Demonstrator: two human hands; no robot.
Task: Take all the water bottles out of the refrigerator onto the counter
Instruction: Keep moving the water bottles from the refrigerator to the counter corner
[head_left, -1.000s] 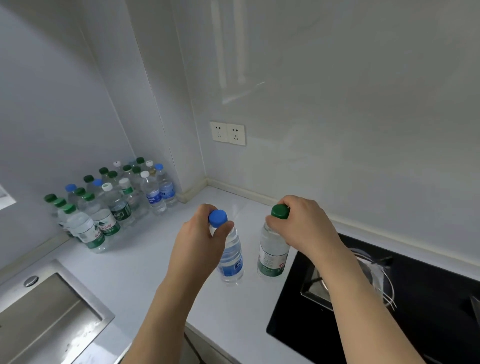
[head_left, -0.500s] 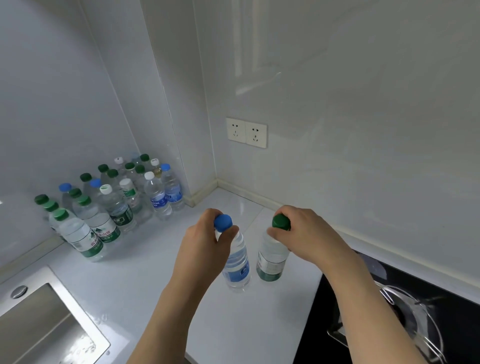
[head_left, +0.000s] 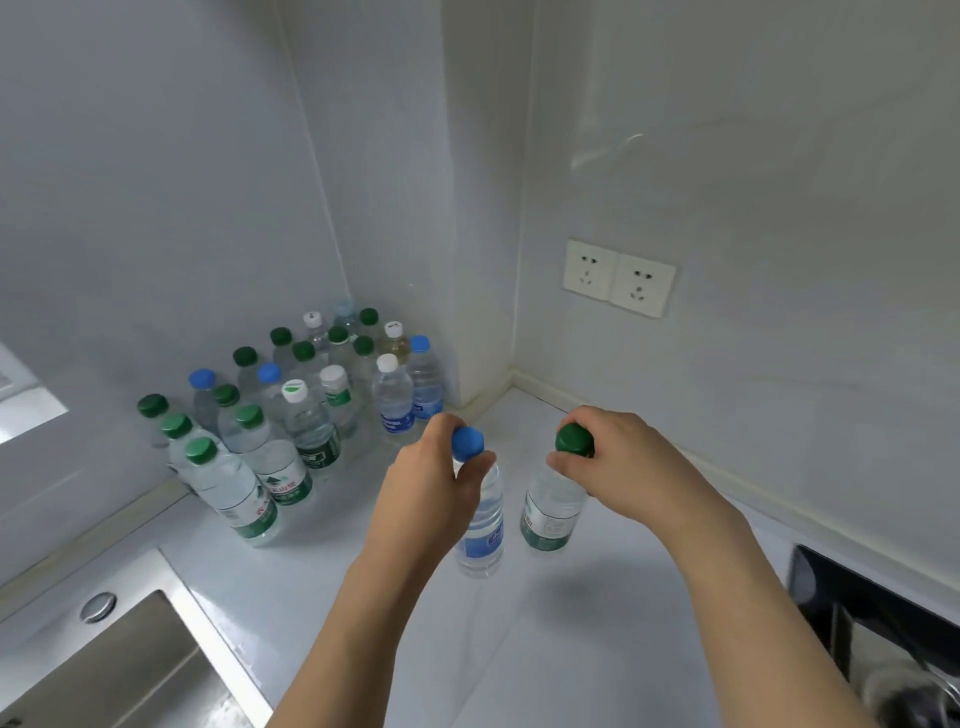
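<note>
My left hand (head_left: 431, 483) grips a blue-capped water bottle (head_left: 482, 530) by its neck, just under the cap. My right hand (head_left: 618, 462) holds a green-capped bottle (head_left: 550, 514) the same way, fingers curled round its top. Both bottles are upright, side by side, low over the white counter (head_left: 571, 623); whether their bases touch it I cannot tell. A cluster of several water bottles (head_left: 291, 410) with green, blue and white caps stands in the counter's back left corner. The refrigerator is out of view.
A steel sink (head_left: 104, 670) is set into the counter at the lower left. A black cooktop (head_left: 883, 623) lies at the lower right edge. Two wall sockets (head_left: 618, 278) sit on the back wall above the counter.
Both hands have carried their bottles leftward along the counter, away from the cooktop and closer to the bottle cluster. My view has swung left with them.
</note>
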